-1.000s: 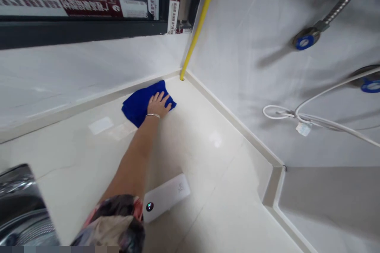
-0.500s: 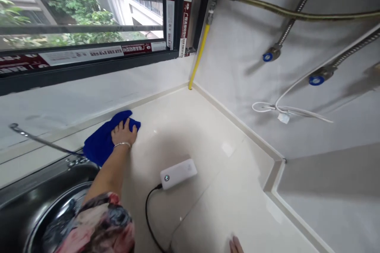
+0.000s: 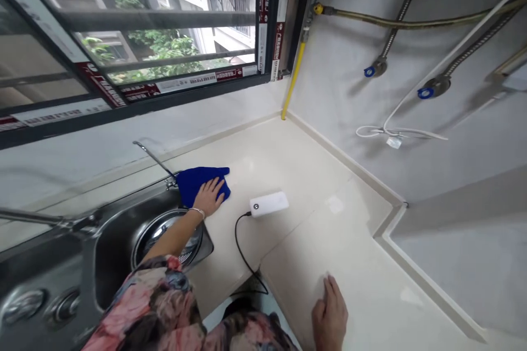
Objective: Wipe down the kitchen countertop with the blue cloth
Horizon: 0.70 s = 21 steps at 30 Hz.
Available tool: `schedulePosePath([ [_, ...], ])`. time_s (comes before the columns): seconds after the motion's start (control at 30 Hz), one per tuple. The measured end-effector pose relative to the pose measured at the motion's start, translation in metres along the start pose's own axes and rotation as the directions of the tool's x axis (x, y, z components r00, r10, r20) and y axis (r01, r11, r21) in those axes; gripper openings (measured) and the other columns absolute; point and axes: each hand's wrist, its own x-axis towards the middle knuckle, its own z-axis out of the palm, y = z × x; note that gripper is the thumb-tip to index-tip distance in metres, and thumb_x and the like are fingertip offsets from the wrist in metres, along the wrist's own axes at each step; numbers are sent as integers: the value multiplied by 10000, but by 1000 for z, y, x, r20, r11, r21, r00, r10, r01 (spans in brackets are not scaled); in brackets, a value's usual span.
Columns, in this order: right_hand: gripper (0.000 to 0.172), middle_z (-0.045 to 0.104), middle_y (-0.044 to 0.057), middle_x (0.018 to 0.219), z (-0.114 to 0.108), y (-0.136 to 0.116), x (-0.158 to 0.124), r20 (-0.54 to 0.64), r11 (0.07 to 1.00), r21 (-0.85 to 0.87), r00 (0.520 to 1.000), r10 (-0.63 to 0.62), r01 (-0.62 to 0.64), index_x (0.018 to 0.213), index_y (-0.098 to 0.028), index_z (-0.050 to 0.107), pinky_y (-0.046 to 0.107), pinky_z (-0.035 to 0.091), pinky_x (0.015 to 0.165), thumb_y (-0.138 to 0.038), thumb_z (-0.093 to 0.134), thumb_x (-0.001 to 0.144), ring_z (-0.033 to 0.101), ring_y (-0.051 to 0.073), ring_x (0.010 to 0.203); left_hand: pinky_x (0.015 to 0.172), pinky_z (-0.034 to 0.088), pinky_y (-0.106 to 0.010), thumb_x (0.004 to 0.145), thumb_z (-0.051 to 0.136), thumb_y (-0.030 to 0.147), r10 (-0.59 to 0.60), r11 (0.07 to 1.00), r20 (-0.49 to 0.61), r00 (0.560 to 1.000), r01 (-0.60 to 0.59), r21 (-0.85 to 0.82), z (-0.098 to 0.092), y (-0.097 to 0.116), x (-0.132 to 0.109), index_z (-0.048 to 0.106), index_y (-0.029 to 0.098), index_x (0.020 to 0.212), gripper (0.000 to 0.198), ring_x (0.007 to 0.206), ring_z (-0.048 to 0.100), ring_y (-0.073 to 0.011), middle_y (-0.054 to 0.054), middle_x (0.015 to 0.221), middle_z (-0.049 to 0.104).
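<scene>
My left hand [image 3: 209, 197] lies flat on a blue cloth [image 3: 193, 189], its fingers stretched out and spread over the cloth's right side. The cloth rests on the pale countertop [image 3: 234, 247], beside the sink's back corner and touching the base of a thin tap [image 3: 154, 156]. To its right lies a white power bank [image 3: 269, 204] with a black cable [image 3: 242, 249] plugged into its left end. My right hand [image 3: 331, 312] rests on the counter at the lower right, fingers stretched forward and close together, with nothing seen in it.
A steel sink [image 3: 111, 269] at the left holds a round metal bowl [image 3: 138, 241]. A larger faucet [image 3: 78, 225] stands behind it. A yellow pipe [image 3: 293, 79] enters the counter's back corner. Valves and a tied white cable [image 3: 387, 131] hang on the right wall.
My left hand and the cloth have moved from near the back wall toward the counter's front. More of my right hand shows. The view has shifted, showing more of the sink.
</scene>
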Motion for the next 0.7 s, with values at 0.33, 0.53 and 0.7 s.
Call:
schedulePosePath([
  [0.33,568,614,181,1400,2,2,0,45,996,-73,998,54,-51,1547,-369,484,671,503,1032,-371,342,997,548,406,1354,1272,193,-583,1039,335,386,278,961,39,960,-278,1,11,7,-18,386,227,1610,596,1587,179,-340,-119,1705,259],
  [0.53,578,612,229,1386,7,9,-2,88,968,-236,990,106,-83,1464,-224,574,610,513,1054,-329,364,936,552,370,1360,1260,222,-612,1050,381,425,354,934,-39,934,-356,-36,28,20,2,390,311,1605,567,1581,206,-342,-87,1704,278],
  [0.7,576,559,158,1475,6,20,-8,131,964,-229,977,166,-133,1416,-340,625,605,515,1030,-368,538,847,558,374,1343,1263,209,-623,1047,419,425,288,952,-73,955,-294,-82,32,57,35,411,308,1596,562,1580,209,-347,-106,1700,283],
])
